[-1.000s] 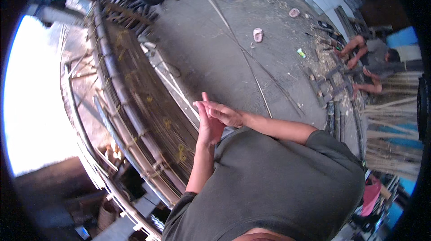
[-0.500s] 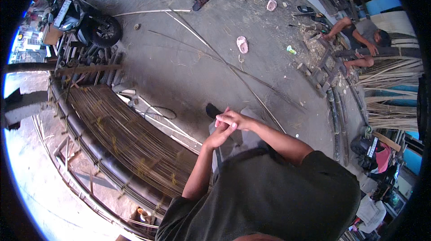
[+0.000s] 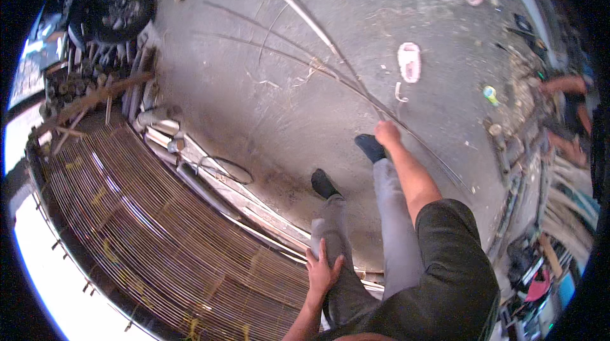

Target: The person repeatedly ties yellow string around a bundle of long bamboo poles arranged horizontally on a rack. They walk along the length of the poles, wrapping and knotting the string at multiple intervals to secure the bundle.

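Observation:
My left hand (image 3: pixel 324 272) rests on my left leg near the knee, its fingers spread. My right hand (image 3: pixel 387 133) is reached down in front of my right foot, its fingers closed around the near end of a long bamboo strip (image 3: pixel 298 9). That strip runs away from me across the floor to the upper left. Thinner dark sticks (image 3: pixel 286 61) lie across it on the concrete. The fingertips of my right hand are hidden from above.
A slatted bamboo bench (image 3: pixel 171 214) fills the left side, with pale poles (image 3: pixel 254 204) along its edge. A motorbike wheel (image 3: pixel 117 11) stands at upper left. Pink slippers (image 3: pixel 410 63) and a small cup (image 3: pixel 490 94) lie on the floor. Another person (image 3: pixel 572 112) sits at far right.
My clasped hands have come apart. The left has dropped to my leg, and the right has reached forward and down to the bamboo strip. The view has shifted as I lean.

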Action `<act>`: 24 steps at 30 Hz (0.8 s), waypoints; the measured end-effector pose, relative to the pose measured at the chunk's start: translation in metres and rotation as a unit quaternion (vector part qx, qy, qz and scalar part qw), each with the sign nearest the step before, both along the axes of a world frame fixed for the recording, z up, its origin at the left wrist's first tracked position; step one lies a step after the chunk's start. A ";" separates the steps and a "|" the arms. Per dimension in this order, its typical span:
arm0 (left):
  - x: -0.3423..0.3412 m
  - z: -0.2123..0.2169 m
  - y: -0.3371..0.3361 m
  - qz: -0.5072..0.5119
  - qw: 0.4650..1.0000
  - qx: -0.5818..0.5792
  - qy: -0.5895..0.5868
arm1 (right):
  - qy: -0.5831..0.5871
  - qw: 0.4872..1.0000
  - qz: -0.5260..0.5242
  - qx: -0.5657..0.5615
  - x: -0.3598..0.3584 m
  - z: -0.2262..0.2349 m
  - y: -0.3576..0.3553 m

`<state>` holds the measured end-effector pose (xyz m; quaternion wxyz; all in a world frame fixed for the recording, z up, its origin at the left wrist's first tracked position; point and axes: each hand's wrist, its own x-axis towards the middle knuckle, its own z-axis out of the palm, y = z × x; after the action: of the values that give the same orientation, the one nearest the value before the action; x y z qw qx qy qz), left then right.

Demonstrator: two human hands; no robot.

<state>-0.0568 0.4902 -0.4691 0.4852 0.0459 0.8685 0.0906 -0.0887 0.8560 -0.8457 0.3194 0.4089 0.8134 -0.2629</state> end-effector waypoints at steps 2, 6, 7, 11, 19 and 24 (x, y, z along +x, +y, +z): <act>-0.006 -0.007 0.020 -0.017 0.999 -0.037 0.003 | 0.050 0.997 -0.019 0.052 -0.011 -0.042 0.024; -0.019 -0.017 0.041 -0.043 0.995 -0.082 0.027 | 0.033 0.991 0.027 0.125 -0.024 -0.081 0.042; -0.021 -0.018 0.045 -0.034 0.995 -0.087 0.017 | 0.032 0.992 0.043 0.118 -0.021 -0.084 0.043; -0.024 -0.009 0.053 -0.009 0.996 -0.085 -0.010 | 0.134 0.973 0.149 0.114 -0.018 -0.066 0.044; 0.027 0.012 0.014 0.131 0.986 -0.032 -0.102 | 0.354 0.934 -0.018 -0.045 -0.085 0.277 0.004; 0.027 0.061 0.023 0.259 0.966 0.016 -0.011 | 0.548 0.836 0.003 -0.018 -0.156 0.496 -0.007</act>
<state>-0.0303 0.5130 -0.4081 0.4538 -0.1739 0.8439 0.2273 -0.2450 0.8489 -0.3497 -0.1708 0.1893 0.8517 -0.4578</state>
